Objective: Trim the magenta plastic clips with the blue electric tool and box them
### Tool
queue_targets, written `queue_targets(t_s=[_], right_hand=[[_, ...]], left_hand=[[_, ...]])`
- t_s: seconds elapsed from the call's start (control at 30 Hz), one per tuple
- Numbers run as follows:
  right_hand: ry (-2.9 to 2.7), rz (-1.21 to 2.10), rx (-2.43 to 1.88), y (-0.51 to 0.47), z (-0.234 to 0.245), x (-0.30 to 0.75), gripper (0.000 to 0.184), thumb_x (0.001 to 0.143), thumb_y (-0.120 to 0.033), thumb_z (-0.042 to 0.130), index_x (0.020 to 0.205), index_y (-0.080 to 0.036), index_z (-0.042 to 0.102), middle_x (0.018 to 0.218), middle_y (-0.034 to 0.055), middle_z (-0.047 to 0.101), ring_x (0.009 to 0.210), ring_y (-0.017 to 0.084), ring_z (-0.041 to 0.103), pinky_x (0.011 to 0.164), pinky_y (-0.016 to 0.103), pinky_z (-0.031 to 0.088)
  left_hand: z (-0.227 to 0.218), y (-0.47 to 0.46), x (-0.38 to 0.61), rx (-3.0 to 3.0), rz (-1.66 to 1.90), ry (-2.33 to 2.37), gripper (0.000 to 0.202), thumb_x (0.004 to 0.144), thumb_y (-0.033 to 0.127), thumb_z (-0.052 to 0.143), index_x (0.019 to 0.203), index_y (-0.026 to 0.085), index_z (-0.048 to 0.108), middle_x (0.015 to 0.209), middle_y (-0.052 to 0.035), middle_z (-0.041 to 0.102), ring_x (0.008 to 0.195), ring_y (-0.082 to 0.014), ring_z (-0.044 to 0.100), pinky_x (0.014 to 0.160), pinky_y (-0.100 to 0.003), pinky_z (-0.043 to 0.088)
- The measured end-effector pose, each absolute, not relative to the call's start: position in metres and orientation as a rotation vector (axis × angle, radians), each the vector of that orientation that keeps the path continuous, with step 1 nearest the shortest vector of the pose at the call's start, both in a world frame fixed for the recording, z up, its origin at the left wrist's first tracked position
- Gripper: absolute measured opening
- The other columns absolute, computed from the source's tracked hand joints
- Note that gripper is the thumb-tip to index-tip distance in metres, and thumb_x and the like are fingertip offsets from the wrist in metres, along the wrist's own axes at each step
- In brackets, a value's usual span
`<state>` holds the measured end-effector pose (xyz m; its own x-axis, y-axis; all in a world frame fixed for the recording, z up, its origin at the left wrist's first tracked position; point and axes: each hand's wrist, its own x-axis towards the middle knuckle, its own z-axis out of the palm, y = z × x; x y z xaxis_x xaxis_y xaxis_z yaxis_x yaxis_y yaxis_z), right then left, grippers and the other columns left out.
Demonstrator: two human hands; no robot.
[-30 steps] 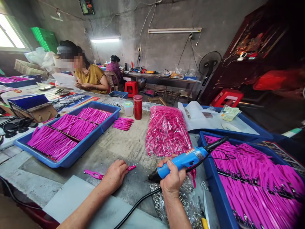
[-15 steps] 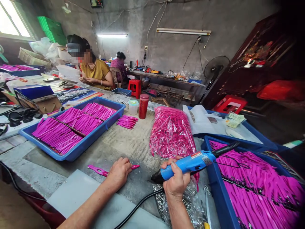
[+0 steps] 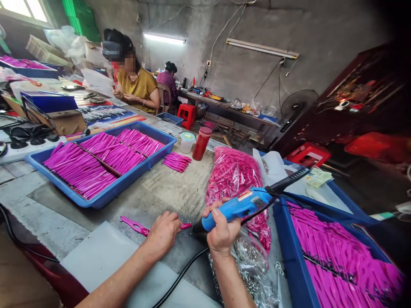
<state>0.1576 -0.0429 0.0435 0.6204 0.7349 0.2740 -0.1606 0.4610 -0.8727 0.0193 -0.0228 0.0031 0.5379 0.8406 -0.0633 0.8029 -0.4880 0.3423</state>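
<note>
Over stained tabletop (image 3: pixel 170 184), blue power tool (image 3: pixel 237 207); behind, grey wall (image 3: pixel 199 25)

The power tool (image 3: pixel 236 208) has a body of blue plastic, smooth and a little glossy, and its cable (image 3: pixel 180 276) looks like matt black rubber. The pink piece (image 3: pixel 144 231) is of shiny plastic. The clear bag (image 3: pixel 236 175) is thin plastic film, wrinkled and very glossy. The blue trays (image 3: pixel 135 175) are smooth plastic. The desk (image 3: pixel 167 188) looks matt, worn and rough, while the pale sheet (image 3: pixel 105 256) on it is smooth.
</note>
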Motion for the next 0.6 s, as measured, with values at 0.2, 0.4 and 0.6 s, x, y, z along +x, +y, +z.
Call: queue_targets(t_s=[0.2, 0.4, 0.6], right_hand=[[-0.762, 0.608, -0.95, -0.027, 0.049, 0.143, 0.042, 0.065, -0.029, 0.062, 0.095, -0.014, 0.037, 0.064, -0.0037, 0.05, 0.045, 0.011, 0.051, 0.047, 0.024, 0.041], [-0.784, 0.635, -0.969, -0.022, 0.046, 0.139, 0.043, 0.063, -0.028, 0.063, 0.095, -0.014, 0.038, 0.064, -0.0038, 0.051, 0.045, 0.011, 0.052, 0.046, 0.023, 0.042], [-0.802, 0.635, -0.981, -0.022, 0.045, 0.137, 0.042, 0.064, -0.028, 0.062, 0.096, -0.014, 0.038, 0.065, -0.0042, 0.051, 0.045, 0.011, 0.053, 0.047, 0.024, 0.043]], left_hand=[[0.003, -0.024, 0.02, 2.458, 0.123, 1.369, 0.025, 0.088, 0.022, 0.041, 0.077, 0.018, 0.062, 0.083, -0.0041, 0.057, 0.083, -0.0179, 0.046, 0.065, -0.029, 0.033], [0.001, -0.025, 0.021, 2.467, 0.165, 1.354, 0.025, 0.088, 0.022, 0.041, 0.076, 0.018, 0.062, 0.082, -0.0041, 0.056, 0.082, -0.0172, 0.046, 0.064, -0.029, 0.032], [-0.001, -0.024, 0.021, 2.443, 0.149, 1.344, 0.025, 0.089, 0.021, 0.04, 0.078, 0.019, 0.062, 0.083, -0.0046, 0.056, 0.083, -0.0178, 0.045, 0.065, -0.03, 0.032]])
